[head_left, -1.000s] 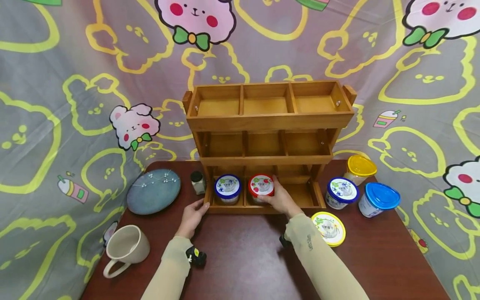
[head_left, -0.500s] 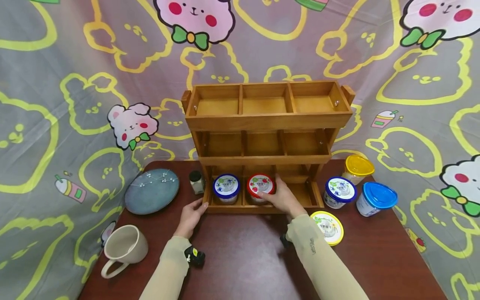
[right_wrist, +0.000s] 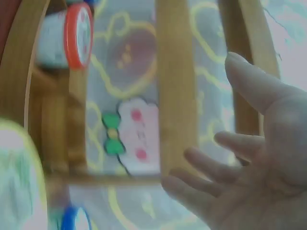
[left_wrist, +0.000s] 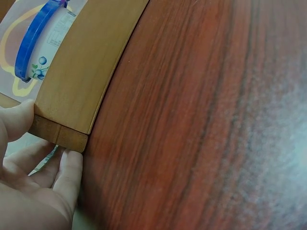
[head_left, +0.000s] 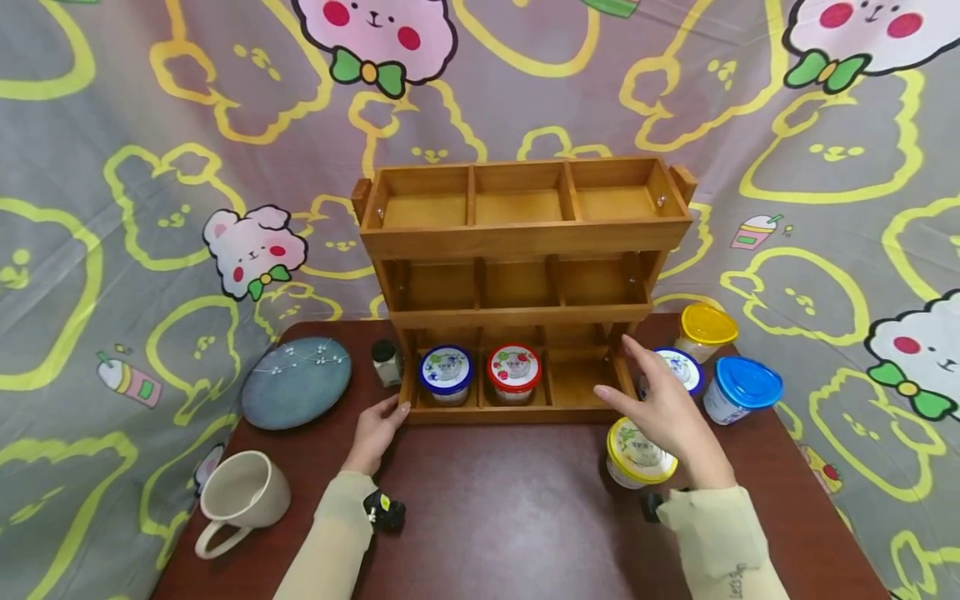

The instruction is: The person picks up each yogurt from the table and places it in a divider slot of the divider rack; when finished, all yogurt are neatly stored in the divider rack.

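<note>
My left hand holds the front left corner of the three-tier wooden rack, its thumb and fingers on either side of the wood in the left wrist view. In the bottom tier a blue-lidded tub sits in the left compartment and a red-lidded tub in the middle one. My right hand is off the red-lidded tub, fingers spread and holding nothing. It hovers by the rack's right end, above and beside a yellow-lidded tub. Partly hidden behind that hand is another blue-lidded tub.
A light-blue-lidded tub and a dark-yellow-lidded tub stand at the right. Left of the rack are a small black-capped jar, a blue-grey plate and a beige mug. A patterned curtain hangs behind the table.
My right hand has let go of the red-lidded tub, which stays in the middle compartment, and has moved right with its fingers opened. The left hand keeps its place on the rack corner.
</note>
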Demonstrator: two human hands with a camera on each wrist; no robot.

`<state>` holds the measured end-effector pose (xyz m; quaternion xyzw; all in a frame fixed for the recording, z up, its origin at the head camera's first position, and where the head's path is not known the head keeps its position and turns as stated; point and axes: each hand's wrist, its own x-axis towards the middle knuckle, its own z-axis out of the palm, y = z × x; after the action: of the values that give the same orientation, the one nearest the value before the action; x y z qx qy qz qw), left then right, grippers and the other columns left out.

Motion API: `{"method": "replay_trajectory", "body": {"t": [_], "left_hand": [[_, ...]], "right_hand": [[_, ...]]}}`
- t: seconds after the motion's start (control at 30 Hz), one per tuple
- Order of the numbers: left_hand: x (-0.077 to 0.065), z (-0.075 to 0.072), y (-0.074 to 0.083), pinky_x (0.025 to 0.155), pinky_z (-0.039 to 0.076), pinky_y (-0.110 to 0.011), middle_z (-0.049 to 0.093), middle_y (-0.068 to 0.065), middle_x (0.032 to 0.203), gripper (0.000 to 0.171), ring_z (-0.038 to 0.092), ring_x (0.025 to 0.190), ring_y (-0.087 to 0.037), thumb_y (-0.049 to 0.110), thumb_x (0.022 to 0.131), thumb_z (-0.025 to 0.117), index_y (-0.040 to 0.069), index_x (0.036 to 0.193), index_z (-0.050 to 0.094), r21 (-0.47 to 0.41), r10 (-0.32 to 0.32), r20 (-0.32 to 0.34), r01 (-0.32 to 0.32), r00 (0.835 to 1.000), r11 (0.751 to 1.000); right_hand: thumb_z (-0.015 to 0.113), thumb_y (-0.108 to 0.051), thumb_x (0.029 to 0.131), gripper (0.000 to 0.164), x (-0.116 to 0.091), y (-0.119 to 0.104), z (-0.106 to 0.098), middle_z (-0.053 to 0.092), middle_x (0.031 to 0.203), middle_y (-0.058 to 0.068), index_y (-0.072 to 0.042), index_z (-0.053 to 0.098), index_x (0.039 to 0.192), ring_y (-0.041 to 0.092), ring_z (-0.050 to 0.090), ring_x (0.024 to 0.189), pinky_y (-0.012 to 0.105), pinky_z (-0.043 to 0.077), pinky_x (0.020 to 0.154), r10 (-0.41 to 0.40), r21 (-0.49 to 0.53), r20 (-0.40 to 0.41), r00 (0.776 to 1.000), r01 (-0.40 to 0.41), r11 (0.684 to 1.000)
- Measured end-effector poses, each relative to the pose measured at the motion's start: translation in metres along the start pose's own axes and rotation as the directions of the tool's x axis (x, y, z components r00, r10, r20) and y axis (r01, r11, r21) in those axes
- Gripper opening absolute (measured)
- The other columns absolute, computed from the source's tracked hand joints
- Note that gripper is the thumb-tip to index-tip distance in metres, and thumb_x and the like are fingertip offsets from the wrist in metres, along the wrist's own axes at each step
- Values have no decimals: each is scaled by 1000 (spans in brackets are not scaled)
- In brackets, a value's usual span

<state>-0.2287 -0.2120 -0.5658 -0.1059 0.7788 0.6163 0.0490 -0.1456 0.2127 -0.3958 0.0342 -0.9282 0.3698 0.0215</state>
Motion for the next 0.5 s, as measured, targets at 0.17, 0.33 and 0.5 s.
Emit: {"method": "replay_trajectory", "body": {"t": [0.17,0.33,0.5], "left_hand": [[0,0,-1,111,31,-51,50,-24,142,52,41,135,-36,22,97,65,-5,140,51,-4,5,-8,-5,1000,1000],[0,0,-1,111,31,-50,51,-24,142,52,42,135,-35,22,98,64,-5,140,51,-7,5,-9,-6,1000,1000],[0,0,0,112,30,-51,51,-23,142,52,41,135,-35,23,98,64,-4,140,51,-4,-2,-2,2,1000,1000]], "right_hand": [[73,-42,89,86,-29,23,-15,37,149,27,-10,29,156,49,38,132,65,40,97,-9,23,-123,992,12,1000],[75,-38,89,86,-47,52,-10,38,148,28,-5,31,154,48,40,130,61,41,96,24,42,-143,989,-18,999],[77,-32,88,92,-59,79,6,31,151,30,-1,22,155,52,35,131,64,39,96,58,89,-115,992,-48,995]]}}
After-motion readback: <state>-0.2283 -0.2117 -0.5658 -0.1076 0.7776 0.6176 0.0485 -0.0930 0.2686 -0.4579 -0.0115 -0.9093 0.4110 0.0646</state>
